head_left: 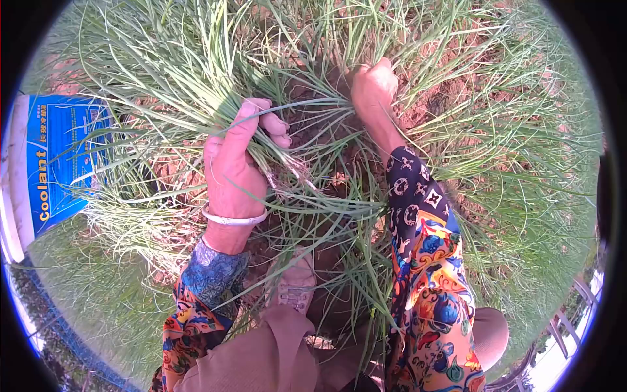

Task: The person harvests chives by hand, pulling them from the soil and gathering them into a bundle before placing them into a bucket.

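A bunch of thin green onions (208, 98) is gripped in my left hand (236, 166), the thumb laid across the stalks. Its leaves fan out to the upper left, and the pale rooted ends stick out below the palm. My right hand (375, 88), farther forward, is closed low among growing green onions (356, 39), close to the soil. Leaves come out at its fist, but the fingertips and the stems' bases are hidden. Long leaves also droop across the ground between my arms.
At left stands a white and blue container (65, 160) marked "Coolant". Near it lies a heap of onions with pale ends (153, 228). Dense onion plants (522, 144) grow on the right. My shoe (297, 287) rests on brown soil below my hands.
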The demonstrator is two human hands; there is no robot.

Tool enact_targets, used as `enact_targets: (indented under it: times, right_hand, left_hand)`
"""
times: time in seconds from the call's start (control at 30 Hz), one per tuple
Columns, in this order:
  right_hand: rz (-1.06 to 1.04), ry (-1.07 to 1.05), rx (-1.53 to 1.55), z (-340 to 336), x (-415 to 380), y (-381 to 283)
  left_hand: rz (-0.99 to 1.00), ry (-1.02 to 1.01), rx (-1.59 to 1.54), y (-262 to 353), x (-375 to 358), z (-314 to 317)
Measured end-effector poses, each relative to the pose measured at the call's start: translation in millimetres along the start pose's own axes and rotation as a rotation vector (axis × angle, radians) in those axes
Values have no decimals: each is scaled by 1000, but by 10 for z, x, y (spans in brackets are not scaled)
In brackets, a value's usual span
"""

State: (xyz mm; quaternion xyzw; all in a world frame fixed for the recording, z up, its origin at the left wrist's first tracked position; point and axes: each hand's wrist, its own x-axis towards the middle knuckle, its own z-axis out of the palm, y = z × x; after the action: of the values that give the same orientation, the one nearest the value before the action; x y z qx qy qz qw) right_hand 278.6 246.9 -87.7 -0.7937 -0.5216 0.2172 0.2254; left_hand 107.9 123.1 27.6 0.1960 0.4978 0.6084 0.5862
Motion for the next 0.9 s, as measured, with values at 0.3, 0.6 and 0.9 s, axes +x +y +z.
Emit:
enact_targets:
  times: [0.3,0.6,0.9]
  right_hand:
    - [7,-51,-83,83,190,53]
    - [-208,-69,-236,56,-120,149]
    - [20,-75,-87,-43,2,25]
  left_hand:
    - [1,15,10,14,6,17]
    - [-30,28,-17,6,8,16]
    - [-28,17,-5,4,-18,1]
